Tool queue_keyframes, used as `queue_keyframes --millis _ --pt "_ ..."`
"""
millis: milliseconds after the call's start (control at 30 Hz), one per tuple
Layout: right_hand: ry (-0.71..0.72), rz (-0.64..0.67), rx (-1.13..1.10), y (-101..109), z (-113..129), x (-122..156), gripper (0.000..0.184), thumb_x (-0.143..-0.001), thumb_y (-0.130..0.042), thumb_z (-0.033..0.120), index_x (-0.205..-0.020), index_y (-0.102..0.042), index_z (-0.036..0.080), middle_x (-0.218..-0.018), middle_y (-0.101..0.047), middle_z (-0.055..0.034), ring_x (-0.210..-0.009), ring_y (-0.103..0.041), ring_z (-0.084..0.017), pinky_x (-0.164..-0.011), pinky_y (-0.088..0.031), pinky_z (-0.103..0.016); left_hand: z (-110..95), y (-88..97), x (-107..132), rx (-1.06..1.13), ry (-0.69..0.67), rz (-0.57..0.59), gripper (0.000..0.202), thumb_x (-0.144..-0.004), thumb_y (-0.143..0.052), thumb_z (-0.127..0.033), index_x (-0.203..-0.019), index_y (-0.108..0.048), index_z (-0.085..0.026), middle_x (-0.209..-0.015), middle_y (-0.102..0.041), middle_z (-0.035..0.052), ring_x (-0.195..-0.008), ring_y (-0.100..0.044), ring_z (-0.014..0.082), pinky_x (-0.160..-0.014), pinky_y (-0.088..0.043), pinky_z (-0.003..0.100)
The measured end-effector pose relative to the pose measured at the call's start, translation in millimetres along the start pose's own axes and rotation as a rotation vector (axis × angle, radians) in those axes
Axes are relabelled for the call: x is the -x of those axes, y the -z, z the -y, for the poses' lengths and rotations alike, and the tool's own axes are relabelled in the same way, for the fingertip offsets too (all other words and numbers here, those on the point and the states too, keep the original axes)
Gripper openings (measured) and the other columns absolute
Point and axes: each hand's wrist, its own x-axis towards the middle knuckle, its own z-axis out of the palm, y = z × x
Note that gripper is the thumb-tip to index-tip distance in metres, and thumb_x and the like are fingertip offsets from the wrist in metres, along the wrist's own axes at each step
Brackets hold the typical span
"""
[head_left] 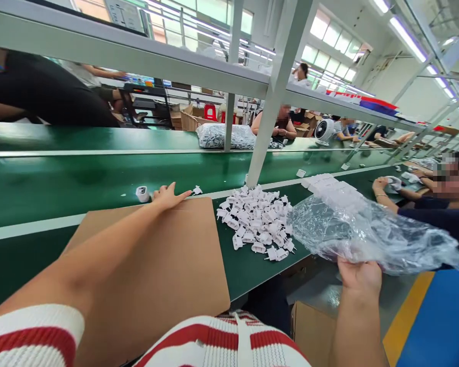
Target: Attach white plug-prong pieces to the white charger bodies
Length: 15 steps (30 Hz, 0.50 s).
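My left hand (170, 198) is stretched out over the far edge of a brown cardboard sheet (176, 255), fingers spread and nothing seen in them. Just left of it a white plug-like block (142, 193) stands on the green belt. A small white plug piece (197, 190) lies just past my thumb. My right hand (361, 275) grips the near side of a see-through plastic bag (382, 237), its fingers partly hidden by the film. White flat pieces (329, 186) show at the bag's far end. Between my hands lies a heap of white plug parts (256, 216).
A white metal post (270, 102) rises behind the heap, carrying a shelf (137, 53) above. Beyond runs the green conveyor belt (80, 173), with a filled bag (225, 135) on its far side. A co-worker (451, 204) sits at right, handling white parts.
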Motion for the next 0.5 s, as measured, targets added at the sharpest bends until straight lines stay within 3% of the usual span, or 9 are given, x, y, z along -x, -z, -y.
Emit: queue_keyframes --millis 133,300,400,500 --pt "-0.065 -0.129 0.057 70.5 4.7 -4.0 0.031 -0.082 -0.051 0.011 -0.104 -0.07 0.023 -0.09 -0.077 0.0002 -0.075 -0.076 -0.016 -0.065 -0.07 -0.031 -15.4 -28.3 -17.6 -0.056 -0.025 0.006 0.109 -0.08 -0.056 -0.087 -0.163 -0.046 -0.017 -0.162 -0.042 0.0307 -0.149 -0.035 0.0589 -0.117 -0.034 0.07" --pt "-0.026 -0.31 0.157 161.8 18.7 1.8 0.03 -0.076 -0.056 0.01 -0.1 -0.067 0.025 -0.082 -0.075 0.0055 -0.063 -0.07 -0.012 -0.061 -0.065 -0.025 -39.8 -49.7 -40.2 -0.099 -0.169 0.036 0.06 -0.096 -0.05 -0.062 -0.134 -0.072 -0.021 -0.152 -0.052 0.0234 -0.144 -0.043 0.0486 -0.116 -0.041 0.061" --pt "-0.043 -0.472 0.191 194.3 26.0 14.5 0.029 -0.08 -0.053 0.011 -0.101 -0.066 0.026 -0.075 -0.073 0.0077 -0.057 -0.066 -0.011 -0.057 -0.061 -0.022 -63.5 -54.2 -50.4 -0.108 -0.244 0.05 0.056 -0.102 -0.042 -0.053 -0.133 -0.07 -0.016 -0.143 -0.06 0.0218 -0.135 -0.053 0.0421 -0.11 -0.047 0.053" --pt "-0.051 -0.582 0.18 213.9 30.8 28.6 0.03 -0.078 -0.053 0.008 -0.1 -0.067 0.024 -0.068 -0.07 0.0084 -0.053 -0.064 -0.011 -0.054 -0.058 -0.02 -101.4 -55.0 -59.9 -0.122 -0.343 0.067 0.057 -0.102 -0.041 -0.049 -0.143 -0.062 -0.014 -0.134 -0.068 0.018 -0.125 -0.062 0.0341 -0.102 -0.052 0.042"
